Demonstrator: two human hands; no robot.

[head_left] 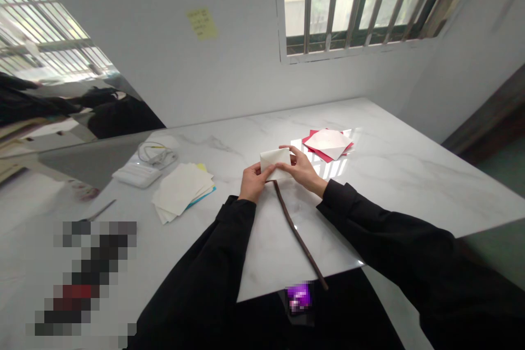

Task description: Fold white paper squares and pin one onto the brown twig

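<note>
Both hands hold a folded piece of cream paper (275, 158) just above the marble-patterned table. My left hand (251, 181) grips its left side, thumb on the front face and fingers behind. On the right edge, my right hand (301, 167) pinches the paper with the thumb in front and the index finger along the top. Below the paper lies a thin brown stick (296, 229), running down past the table's front edge; its upper end meets the paper's lower edge, and I cannot tell whether the two are joined.
A fanned stack of cream sheets (180, 191) lies left of my hands. Behind it are a white box (137, 172) and a coiled cable (153, 153). Red and pale papers (328, 143) lie at the back right. A yellow note (202, 24) sticks to the wall beside the barred window (348, 5).
</note>
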